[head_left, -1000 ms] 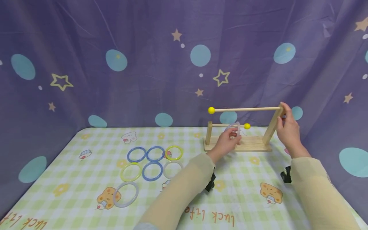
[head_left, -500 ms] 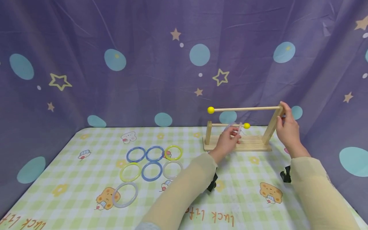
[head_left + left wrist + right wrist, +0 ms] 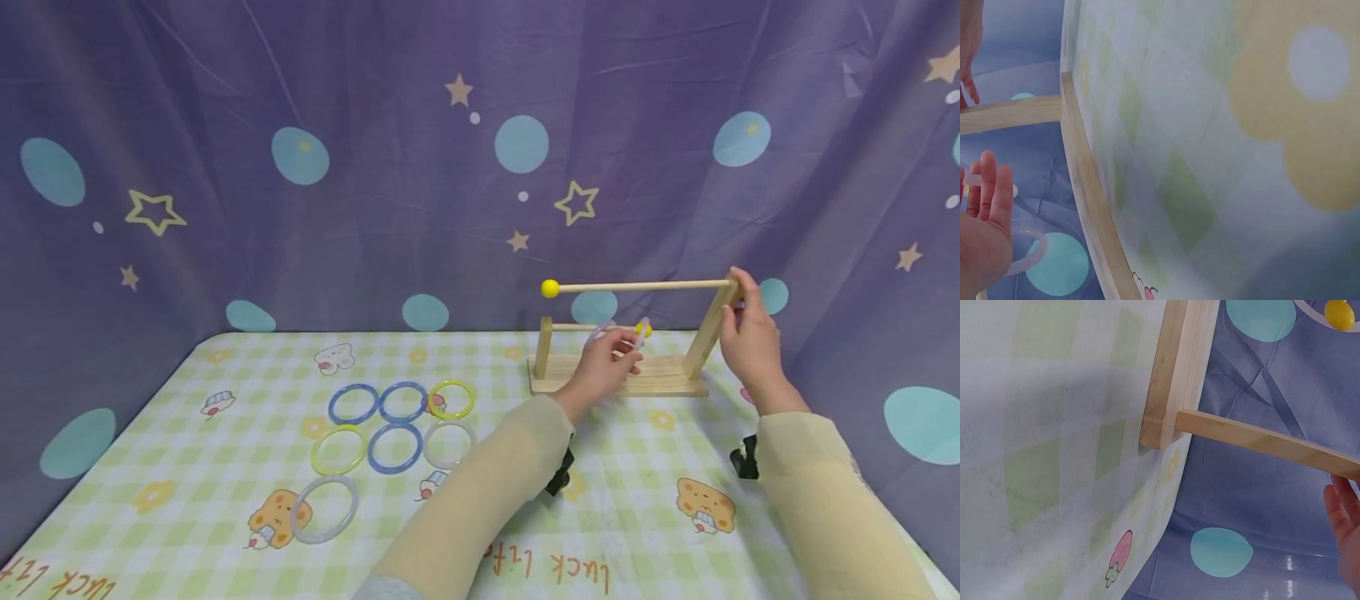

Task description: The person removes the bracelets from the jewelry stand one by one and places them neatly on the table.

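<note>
The left hand (image 3: 609, 360) pinches a clear ring (image 3: 617, 332) at the low rod's yellow ball (image 3: 643, 329), while the right hand (image 3: 746, 332) grips the wooden stand (image 3: 708, 329).

The surface (image 3: 225, 467) wears a green-and-white checked cloth printed with bears, flowers and strawberries. Left of centre lie seven rings: blue rings (image 3: 378, 402) side by side, a yellow-green ring (image 3: 453, 398) just beside them, another yellow-green ring (image 3: 340, 449), a blue ring (image 3: 395, 447), a clear ring (image 3: 448, 442), and nearer, a clear ring (image 3: 324, 508). At the far right stands a wooden rack (image 3: 660, 377).
</note>
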### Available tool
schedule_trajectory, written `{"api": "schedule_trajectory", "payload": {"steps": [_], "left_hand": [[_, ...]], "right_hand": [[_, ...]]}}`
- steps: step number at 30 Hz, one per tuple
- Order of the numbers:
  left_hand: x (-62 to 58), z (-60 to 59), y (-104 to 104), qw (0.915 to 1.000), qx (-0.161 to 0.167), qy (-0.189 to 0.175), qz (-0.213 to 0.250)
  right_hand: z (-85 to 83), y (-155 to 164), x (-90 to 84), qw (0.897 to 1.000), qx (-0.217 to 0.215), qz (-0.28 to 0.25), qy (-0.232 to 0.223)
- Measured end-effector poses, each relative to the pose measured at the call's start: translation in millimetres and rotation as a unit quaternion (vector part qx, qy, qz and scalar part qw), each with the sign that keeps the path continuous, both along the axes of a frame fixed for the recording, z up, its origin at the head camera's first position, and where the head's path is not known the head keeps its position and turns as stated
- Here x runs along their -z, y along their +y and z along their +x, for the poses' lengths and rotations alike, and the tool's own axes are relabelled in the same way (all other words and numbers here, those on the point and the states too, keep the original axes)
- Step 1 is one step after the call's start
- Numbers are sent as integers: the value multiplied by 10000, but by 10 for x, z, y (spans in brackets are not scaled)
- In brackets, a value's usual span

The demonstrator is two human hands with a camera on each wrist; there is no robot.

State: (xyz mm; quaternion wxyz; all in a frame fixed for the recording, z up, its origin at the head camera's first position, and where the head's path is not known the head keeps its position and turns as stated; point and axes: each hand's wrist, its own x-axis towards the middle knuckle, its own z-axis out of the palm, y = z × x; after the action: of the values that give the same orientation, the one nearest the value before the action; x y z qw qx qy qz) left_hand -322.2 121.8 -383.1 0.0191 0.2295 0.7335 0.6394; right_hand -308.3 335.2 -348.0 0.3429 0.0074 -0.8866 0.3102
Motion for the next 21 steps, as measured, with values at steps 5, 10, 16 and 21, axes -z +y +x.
{"api": "schedule_trajectory", "payload": {"steps": [5, 10, 16, 21], "left_hand": [[-29, 24, 11, 10000, 60, 7, -54], [-58, 25, 4, 9997, 122, 30, -203], [-105, -1, 4, 9993, 143, 83, -348], [-147, -18, 1, 9979, 194, 225, -579]], "right_hand": [[6, 1, 5, 10000, 29, 17, -19], [13, -2, 0, 10000, 25, 13, 1], [18, -3, -6, 10000, -47, 43, 38], [15, 3, -10, 9999, -65, 88, 41]]}}
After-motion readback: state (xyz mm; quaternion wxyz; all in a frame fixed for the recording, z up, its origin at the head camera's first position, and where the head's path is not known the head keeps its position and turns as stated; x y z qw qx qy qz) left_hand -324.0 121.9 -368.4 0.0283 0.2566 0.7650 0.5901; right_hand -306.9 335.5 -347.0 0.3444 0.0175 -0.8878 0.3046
